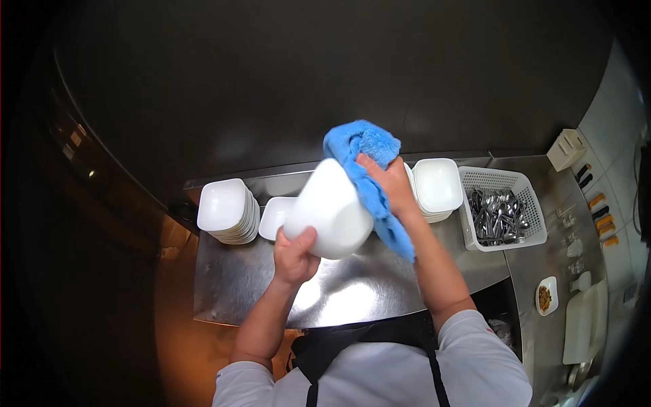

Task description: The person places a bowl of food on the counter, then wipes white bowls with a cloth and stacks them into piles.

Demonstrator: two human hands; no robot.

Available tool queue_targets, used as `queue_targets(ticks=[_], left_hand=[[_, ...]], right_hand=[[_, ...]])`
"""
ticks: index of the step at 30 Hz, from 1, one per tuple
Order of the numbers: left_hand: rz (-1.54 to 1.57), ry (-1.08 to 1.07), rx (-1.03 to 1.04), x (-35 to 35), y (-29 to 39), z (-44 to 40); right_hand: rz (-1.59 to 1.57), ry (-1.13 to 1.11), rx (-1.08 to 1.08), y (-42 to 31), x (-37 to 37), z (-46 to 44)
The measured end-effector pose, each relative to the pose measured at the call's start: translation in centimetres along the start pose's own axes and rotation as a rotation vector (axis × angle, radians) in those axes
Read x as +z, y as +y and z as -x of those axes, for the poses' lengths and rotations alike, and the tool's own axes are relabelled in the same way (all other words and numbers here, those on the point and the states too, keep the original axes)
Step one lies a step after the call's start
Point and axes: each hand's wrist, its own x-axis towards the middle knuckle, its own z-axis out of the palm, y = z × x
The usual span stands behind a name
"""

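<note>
A white square bowl (330, 214) is held up tilted over the metal counter, its outside facing me. My left hand (296, 256) grips it at the lower left, thumb on the outer wall. A fluffy blue cloth (366, 142) is bunched in my right hand (390, 180) and lies against the bowl's upper right side, one end hanging down. Behind the bowl, part of another white bowl (272, 216) shows on the counter. A stack of white bowls (224, 207) stands to the left, and a second stack (437, 186) is just right of my right hand.
A white perforated basket (536, 224) holds many spoons and other cutlery (500, 216). On the right counter are a small dish of food (546, 296), a cutting board (584, 325) and a beige block (567, 149). Knives (600, 214) hang on the tiled wall. The metal counter (237, 271) has a front edge near me.
</note>
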Motion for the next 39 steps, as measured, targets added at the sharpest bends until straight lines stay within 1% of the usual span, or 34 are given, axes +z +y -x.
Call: queue_targets(ticks=[1,2,3,5,6,8,9,10,12,13,14,16,17,18,19,20,21,22,23,25,26,27,28,29,31,32,35,36,37,39], left_hand=[[-0.045,0.065,0.036,0.4,-0.2,-0.6],[-0.104,0.114,0.123,0.7,-0.8,-1.2],[-0.119,0.189,0.142,0.3,-1.2,-1.6],[-0.141,0.351,0.184,-1.9,-3.1,-2.4],[0.036,0.296,0.178,-6.4,-4.7,-2.0],[0.059,0.314,0.154,-2.6,-2.7,-2.3],[0.069,0.325,0.14,-1.3,-2.0,-2.4],[0.095,0.257,0.161,-1.6,-2.1,-2.1],[0.146,0.186,0.117,-1.8,-1.3,-1.2],[0.173,0.142,0.098,-1.9,-0.9,-0.9],[0.132,0.126,0.101,-2.0,-0.8,-0.4],[0.061,0.002,0.028,-3.3,0.2,0.9],[0.026,-0.054,-0.006,-4.0,0.8,1.4],[-0.251,-0.101,-0.029,-4.6,1.6,1.8],[-0.529,-0.144,-0.051,-5.2,2.3,2.2],[-0.807,-0.181,-0.076,-5.6,2.9,2.7],[-1.085,-0.214,-0.107,-5.9,3.3,3.3],[-1.405,-0.235,-0.079,-6.4,2.6,2.8],[-1.618,-0.383,0.265,-8.9,0.9,2.2],[-1.826,-0.434,0.177,-13.2,-0.5,1.7],[-1.909,-0.418,0.165,-15.4,-1.3,1.7],[-1.99,-0.409,0.155,-17.4,-2.0,1.6],[-2.067,-0.405,0.143,-17.8,-2.2,1.4],[-2.091,-0.336,0.075,-18.2,-2.6,1.2],[-2.127,-0.209,-0.066,-17.8,-3.2,0.2],[-2.127,-0.183,-0.049,-18.2,-3.8,0.0],[-2.173,-0.188,-0.308,-15.9,-3.7,-1.4],[-2.122,-0.189,-0.493,-15.7,-3.6,-2.0],[-2.206,-0.166,-0.397,-16.2,-4.0,-1.8],[-2.363,-0.119,-0.188,-17.5,-5.3,-1.3]], right_hand=[[0.067,0.042,-0.03,0.6,0.8,0.5],[0.134,0.084,-0.063,1.4,1.9,1.7],[0.204,0.122,-0.1,2.3,3.1,2.9],[0.812,0.159,-0.666,8.1,4.4,6.1],[0.746,0.162,-0.622,9.1,5.6,8.1],[0.849,0.224,-0.639,9.0,6.2,8.7],[1.018,0.279,-0.691,7.5,5.9,7.9],[1.19,0.329,-0.73,6.6,5.4,7.4],[0.142,0.28,-0.043,6.5,3.7,5.6],[0.031,0.296,-0.083,5.2,2.9,3.8],[-0.08,0.312,-0.123,3.7,2.1,1.9],[-0.08,0.236,-0.166,2.2,0.8,-0.4],[0.051,0.287,-0.306,1.6,0.3,-1.1],[0.182,0.332,-0.442,1.1,0.0,-1.4],[0.162,0.36,-0.413,0.3,-0.9,-1.4],[0.112,0.408,-0.449,-0.6,-1.4,-1.2],[0.036,0.453,-0.407,-0.2,-2.3,-1.0],[0.012,0.443,-0.369,-0.3,-2.8,-0.5],[-0.012,0.432,-0.332,-0.3,-3.1,0.2],[0.028,0.476,-0.282,0.1,-2.8,1.7],[0.048,0.503,-0.266,0.3,-2.8,2.3],[-0.001,0.5,-0.261,0.5,-2.9,2.6],[-0.047,0.503,-0.254,0.9,-3.1,3.1],[-0.09,0.51,-0.245,1.2,-3.5,3.6],[-0.067,0.506,-0.247,0.5,-4.3,4.3],[-0.042,0.505,-0.245,0.3,-4.8,4.6],[0.005,0.5,-0.28,0.1,-6.0,5.1],[0.029,0.505,-0.313,0.0,-6.1,5.2],[0.053,0.511,-0.346,0.0,-6.3,5.3],[0.255,0.412,-0.38,0.5,-7.1,4.8]])
